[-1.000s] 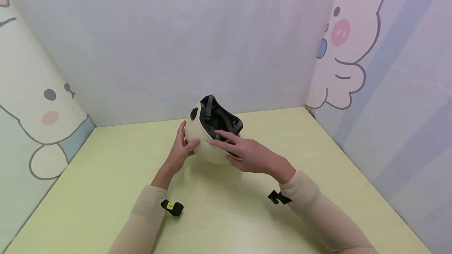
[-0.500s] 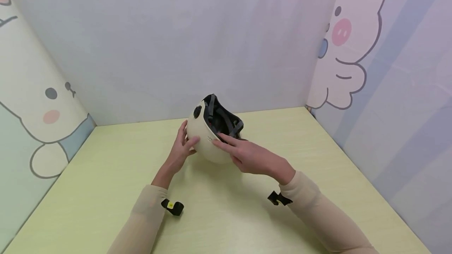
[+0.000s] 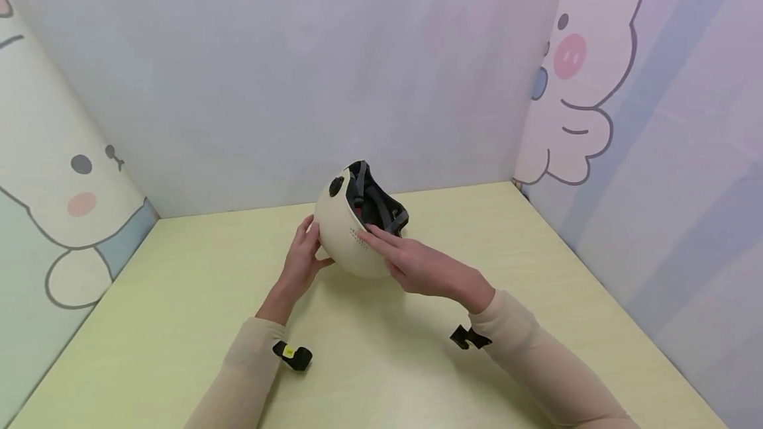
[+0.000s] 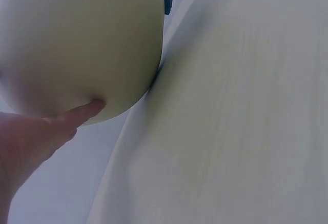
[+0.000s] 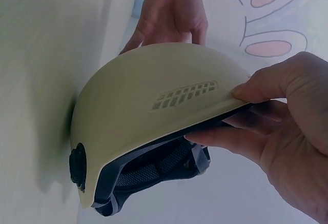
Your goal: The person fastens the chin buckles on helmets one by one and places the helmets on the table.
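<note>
A cream helmet (image 3: 336, 234) lies tilted on the pale green table, its black-lined opening (image 3: 377, 207) facing up and right. My left hand (image 3: 301, 260) holds the dome at its left side, thumb and fingers spread over the shell; part of it is hidden behind the helmet in the right wrist view. My right hand (image 3: 424, 267) pinches the near rim, thumb on the outer shell beside the vent pattern (image 5: 187, 95) and fingers under the edge. A black round fitting (image 5: 77, 165) sits on the side of the shell, and dark straps (image 5: 177, 175) show inside.
The table (image 3: 197, 296) runs up to a grey back wall (image 3: 334, 71). Side panels with cartoon animals stand at left and right. A small black wrist camera is strapped to each cream sleeve (image 3: 244, 363).
The helmet has turned slightly, its round fitting shifting right. My right fingers have drawn together on the rim after being more spread. My left fingers have moved on the dome.
</note>
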### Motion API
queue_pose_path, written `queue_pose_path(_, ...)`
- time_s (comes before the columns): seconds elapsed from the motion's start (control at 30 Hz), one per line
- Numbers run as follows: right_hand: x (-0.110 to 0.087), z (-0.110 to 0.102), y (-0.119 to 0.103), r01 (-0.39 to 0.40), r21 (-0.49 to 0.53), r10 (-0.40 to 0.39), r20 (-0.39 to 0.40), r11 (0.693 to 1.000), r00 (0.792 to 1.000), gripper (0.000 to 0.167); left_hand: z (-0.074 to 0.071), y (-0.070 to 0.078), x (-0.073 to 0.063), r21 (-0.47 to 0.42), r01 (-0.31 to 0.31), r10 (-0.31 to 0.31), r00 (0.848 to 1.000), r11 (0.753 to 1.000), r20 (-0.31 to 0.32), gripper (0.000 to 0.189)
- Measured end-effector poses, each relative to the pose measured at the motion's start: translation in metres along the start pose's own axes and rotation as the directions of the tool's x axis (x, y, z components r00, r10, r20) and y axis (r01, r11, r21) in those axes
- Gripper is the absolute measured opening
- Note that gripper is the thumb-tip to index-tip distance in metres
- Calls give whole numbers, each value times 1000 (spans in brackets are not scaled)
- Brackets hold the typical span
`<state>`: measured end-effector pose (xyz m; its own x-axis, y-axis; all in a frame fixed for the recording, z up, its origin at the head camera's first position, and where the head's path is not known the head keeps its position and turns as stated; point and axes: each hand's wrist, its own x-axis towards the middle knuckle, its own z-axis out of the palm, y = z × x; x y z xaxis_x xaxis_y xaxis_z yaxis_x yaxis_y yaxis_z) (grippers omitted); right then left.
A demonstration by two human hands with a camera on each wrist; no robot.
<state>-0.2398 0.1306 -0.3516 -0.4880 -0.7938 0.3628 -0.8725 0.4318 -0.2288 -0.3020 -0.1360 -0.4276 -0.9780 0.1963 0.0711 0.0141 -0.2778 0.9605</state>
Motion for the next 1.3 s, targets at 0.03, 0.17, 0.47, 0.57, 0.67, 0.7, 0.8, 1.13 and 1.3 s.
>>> queue_pose_path(0.03,0,1,1,2,6,-1,-6,1000,1000,65,1,-1,0,2,20,-20,1000,1000,6,70)
queue_pose_path(0.17,0,3,2,21,17,-21,-32,1000,999,66,1,-6,0,-15,65,-64,996,998,61,69)
queue_pose_path(0.47,2,12,4,86,57,-78,-130,995,989,67,2,-6,1,-86,95,-87,992,992,92,74)
queue_pose_path(0.57,3,14,5,100,77,-87,-154,992,984,68,-1,-5,1,-126,99,-90,993,987,71,68)
queue_pose_path(0.67,3,15,5,104,95,-87,-165,990,982,68,-3,-4,0,-158,107,-99,993,982,61,63)
queue_pose_path(0.7,3,15,6,101,103,-83,-168,989,982,69,-3,-3,-1,-163,110,-101,993,981,61,63)
queue_pose_path(0.8,2,15,7,93,130,-68,-185,987,980,70,-3,-3,-1,-150,108,-99,993,983,65,64)
queue_pose_path(1.13,2,12,10,47,248,13,-236,968,972,73,-1,-7,1,-180,134,-123,990,974,71,68)
queue_pose_path(1.3,2,12,11,14,313,55,-208,950,976,78,-1,-8,-1,-199,129,-114,990,971,87,65)
